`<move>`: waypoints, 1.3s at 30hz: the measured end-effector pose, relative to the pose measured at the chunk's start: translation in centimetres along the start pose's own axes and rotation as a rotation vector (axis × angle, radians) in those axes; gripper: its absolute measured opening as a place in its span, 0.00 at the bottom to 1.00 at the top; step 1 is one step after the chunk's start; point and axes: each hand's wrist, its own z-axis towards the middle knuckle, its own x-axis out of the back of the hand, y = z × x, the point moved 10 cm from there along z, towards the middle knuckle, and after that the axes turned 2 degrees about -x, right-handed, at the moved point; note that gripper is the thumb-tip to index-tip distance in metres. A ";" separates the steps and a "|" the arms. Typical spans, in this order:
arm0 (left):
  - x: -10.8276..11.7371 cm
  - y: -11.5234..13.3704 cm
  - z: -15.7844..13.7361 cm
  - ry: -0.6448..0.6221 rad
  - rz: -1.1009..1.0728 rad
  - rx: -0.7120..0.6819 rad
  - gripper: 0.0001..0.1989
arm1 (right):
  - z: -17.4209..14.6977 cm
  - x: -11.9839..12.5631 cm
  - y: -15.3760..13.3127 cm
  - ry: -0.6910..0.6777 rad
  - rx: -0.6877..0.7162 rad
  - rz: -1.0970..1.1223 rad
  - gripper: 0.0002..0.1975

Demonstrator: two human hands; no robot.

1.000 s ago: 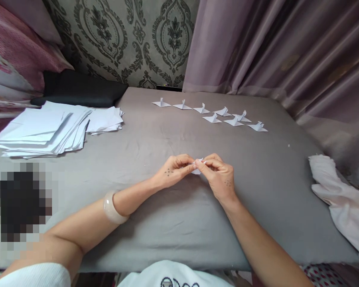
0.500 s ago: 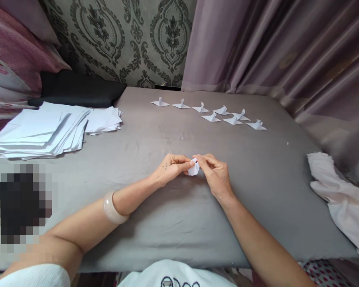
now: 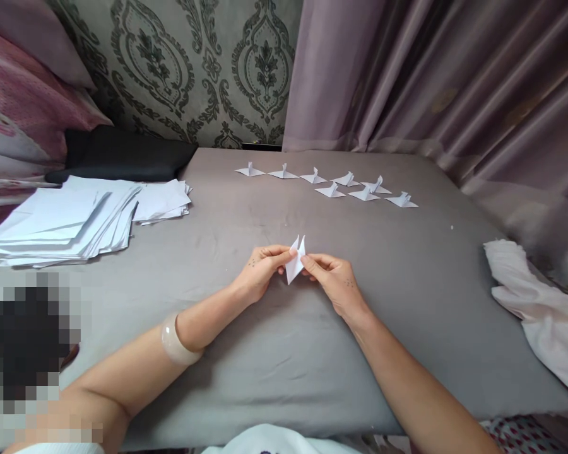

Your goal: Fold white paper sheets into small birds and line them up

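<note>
Between both hands is a small folded white paper piece [image 3: 293, 267], its two narrow points up and one broader point down. My left hand [image 3: 264, 268] pinches its left side between thumb and fingers. On the opposite side, my right hand [image 3: 330, 272] grips the edge with the thumb in front and the fingers partly hidden behind. The paper is held just above the grey-covered table [image 3: 246, 378]. Farther back stand several finished-looking origami cranes [image 3: 330, 190] of white paper, in two uneven rows.
Stacked white paper sheets [image 3: 52, 217] lie at the left, with a smaller paper stack [image 3: 163, 200] beside them. Behind these is a black cloth-like item [image 3: 127, 151]. A pale crumpled cloth [image 3: 534, 315] lies at the right edge. Purple curtains [image 3: 383, 75] hang behind the table.
The folded paper has been turned and now shows two upright points and a long lower point. Both hands have shifted slightly left and hold its sides. The view has tilted up slightly.
</note>
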 end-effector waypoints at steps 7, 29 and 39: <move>-0.2 -0.4 0.3 -0.030 0.024 0.045 0.13 | 0.7 0.6 0.4 0.023 0.048 -0.086 0.14; -1.6 2.7 -0.5 -0.180 0.974 -0.506 0.14 | -0.2 -0.7 -1.6 0.013 0.449 -0.851 0.15; -1.3 2.8 -0.2 -0.233 0.933 -0.418 0.09 | 0.0 -0.3 -1.6 -0.085 0.406 -0.802 0.11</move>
